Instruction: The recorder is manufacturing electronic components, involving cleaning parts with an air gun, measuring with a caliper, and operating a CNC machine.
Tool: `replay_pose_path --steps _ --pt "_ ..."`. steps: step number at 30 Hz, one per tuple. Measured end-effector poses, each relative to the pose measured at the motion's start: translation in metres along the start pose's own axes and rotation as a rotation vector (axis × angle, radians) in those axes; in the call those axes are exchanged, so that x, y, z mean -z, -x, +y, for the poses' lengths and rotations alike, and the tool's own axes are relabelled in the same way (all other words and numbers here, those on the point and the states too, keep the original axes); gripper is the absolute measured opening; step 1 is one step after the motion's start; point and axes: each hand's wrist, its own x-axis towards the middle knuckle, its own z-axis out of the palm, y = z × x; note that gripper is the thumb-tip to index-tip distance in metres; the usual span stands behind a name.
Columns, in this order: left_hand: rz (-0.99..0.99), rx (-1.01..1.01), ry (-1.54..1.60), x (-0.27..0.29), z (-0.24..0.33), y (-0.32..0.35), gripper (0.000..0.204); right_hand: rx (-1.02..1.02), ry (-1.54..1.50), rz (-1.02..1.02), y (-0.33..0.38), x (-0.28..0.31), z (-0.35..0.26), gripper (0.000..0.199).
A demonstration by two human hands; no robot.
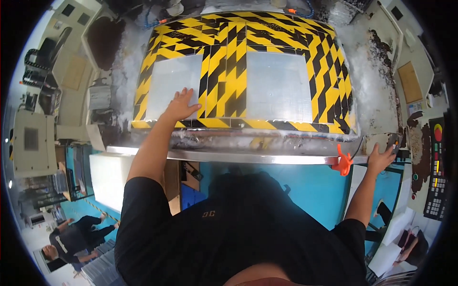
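Observation:
My left hand [181, 106] lies with spread fingers on the left of two pale, translucent rectangular panels [174, 76]. The right panel [279, 88] has no hand on it. Yellow-and-black striped tape [224, 81] surrounds both panels on a wide board. At the right end of the metal front rail, my right hand [380, 159] rests with its fingers apart, holding nothing that I can see. Close to its fingertips is a small dark grey device [394, 142] with an orange spot. Between my hands, an orange clamp [342, 162] hangs at the rail.
White residue [369, 90] covers the machine bed around the board. A control panel [436, 171] with a red button stands at the far right. A white block [110, 178] is below the rail at left. One person [78, 240] is at lower left, another [414, 245] at lower right.

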Motion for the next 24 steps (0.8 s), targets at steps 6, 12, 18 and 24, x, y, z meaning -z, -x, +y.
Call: replay_pose_path --steps 6,12,18,24 --pt "-0.292 -0.007 -0.163 0.056 0.038 -0.032 0.082 -0.051 0.007 -0.019 0.0 0.004 0.013 0.081" --pt "-0.039 -0.432 -0.12 0.044 0.214 -0.089 0.094 -0.032 -0.002 -0.086 -0.008 0.009 -0.001 0.081" --pt "-0.125 -0.411 -0.074 0.007 0.281 -0.116 0.102 -0.088 -0.064 -0.036 -0.004 0.016 -0.016 0.085" --pt "-0.04 -0.344 0.155 0.007 0.266 -0.122 0.096 -0.02 -0.174 -0.259 -0.007 -0.009 0.01 0.082"
